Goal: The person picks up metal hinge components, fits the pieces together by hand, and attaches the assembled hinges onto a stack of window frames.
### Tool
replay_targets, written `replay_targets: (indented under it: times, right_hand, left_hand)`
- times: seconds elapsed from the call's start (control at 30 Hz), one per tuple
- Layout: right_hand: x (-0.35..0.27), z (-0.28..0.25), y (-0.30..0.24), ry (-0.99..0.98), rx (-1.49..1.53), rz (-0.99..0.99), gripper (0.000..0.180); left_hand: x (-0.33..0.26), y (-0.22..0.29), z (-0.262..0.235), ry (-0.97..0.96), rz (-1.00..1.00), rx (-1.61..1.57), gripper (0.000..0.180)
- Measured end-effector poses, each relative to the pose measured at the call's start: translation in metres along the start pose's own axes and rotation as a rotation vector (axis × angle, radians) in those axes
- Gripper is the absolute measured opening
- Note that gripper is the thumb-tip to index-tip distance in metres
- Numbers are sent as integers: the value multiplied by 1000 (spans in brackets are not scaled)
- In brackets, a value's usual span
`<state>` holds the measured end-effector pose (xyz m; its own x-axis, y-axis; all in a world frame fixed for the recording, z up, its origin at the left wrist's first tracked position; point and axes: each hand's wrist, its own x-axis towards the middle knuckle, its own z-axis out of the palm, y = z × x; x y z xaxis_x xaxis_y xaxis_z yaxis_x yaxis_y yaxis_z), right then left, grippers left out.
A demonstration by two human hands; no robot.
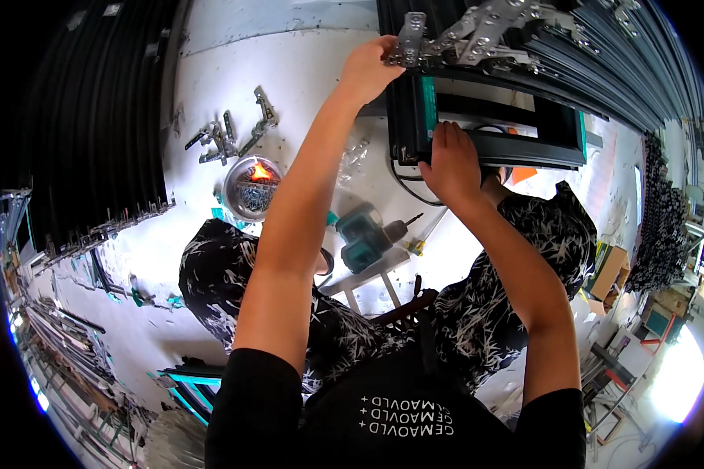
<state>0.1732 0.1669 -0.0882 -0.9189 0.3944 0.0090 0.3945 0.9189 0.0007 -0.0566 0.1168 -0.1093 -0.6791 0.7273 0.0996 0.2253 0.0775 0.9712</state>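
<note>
My left hand (370,69) is stretched far forward, its fingers closed at the end of a metal window hinge (411,39). More of these jointed steel hinges (489,31) lie in a heap beside it, on top of stacked dark frames. My right hand (452,162) lies on the near left part of a dark metal window frame (516,148), fingers stretched forward and thumb apart. Green tape (429,105) runs along the frame's left bar. Between my knees a green cordless drill (365,238) with a long bit lies on its side.
A round metal bowl (250,190) holds small screws and something bright orange. Loose hinges (225,139) lie beyond it. Clear plastic bags (354,160) sit near the drill. Long dark profiles (94,117) are stacked on the left, more profiles (641,62) on the far right. A cardboard box (608,273) stands at right.
</note>
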Motion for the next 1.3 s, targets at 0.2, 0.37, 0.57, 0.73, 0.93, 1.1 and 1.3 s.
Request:
replay_targets:
  times: [0.2,0.37,0.57,0.73,0.93,1.1,1.3]
  right_hand:
    - [2,-5,-2,-62,47,-13,64]
    - [-1,-7,-9,-94,34,-35,72]
    - [1,-9,-5,-206,-14,13,78]
    - [6,-17,-11,-275,-4,16,81]
    - [8,-17,-12,-304,23,15,85]
    - [4,-23,-9,-299,21,8,85]
    - [-3,-35,-25,-343,66,-16,83]
  left_hand:
    - [-20,4,0,126,-86,108,28]
    - [-29,7,5,267,-120,161,22]
    - [-19,-68,-44,92,-260,-599,29]
    - [-77,-206,-61,388,-646,176,29]
    - [-134,-255,-2,215,-939,365,36]
    - [-128,-238,15,164,-904,432,36]
    - [-128,-256,15,86,-940,356,40]
